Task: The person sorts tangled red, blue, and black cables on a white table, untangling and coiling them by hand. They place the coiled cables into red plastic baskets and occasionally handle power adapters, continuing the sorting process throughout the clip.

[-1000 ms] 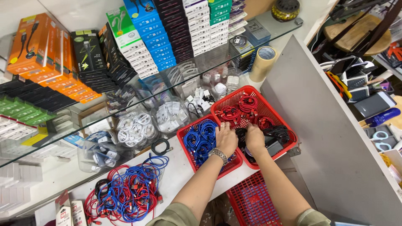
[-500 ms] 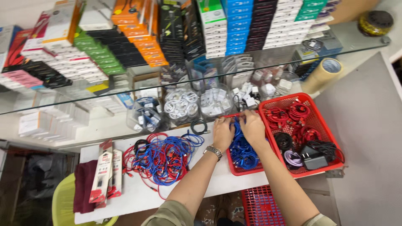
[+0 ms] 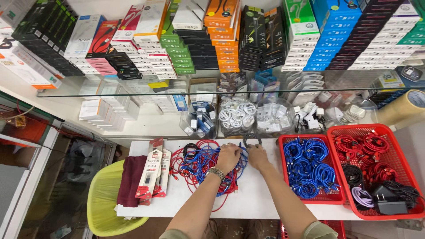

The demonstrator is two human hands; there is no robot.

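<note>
2 bare forearms run up from the bottom edge of the view. The left hand [image 3: 228, 156] has a metal link wristwatch [image 3: 216, 173] just below it — silvery, with a hint of gold in the band. The right hand [image 3: 256, 156] shows no watch, ring or band. Short sleeves [image 3: 319, 230] of an olive-green shirt show at the bottom — 1 at each upper arm, loose at the hem. No gloves on either hand.

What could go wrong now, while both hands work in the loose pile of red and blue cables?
The left hand and right hand pull at the tangled cable pile, so loops may knot tighter. Strands hang near the white table's front edge and could slide off.
</note>
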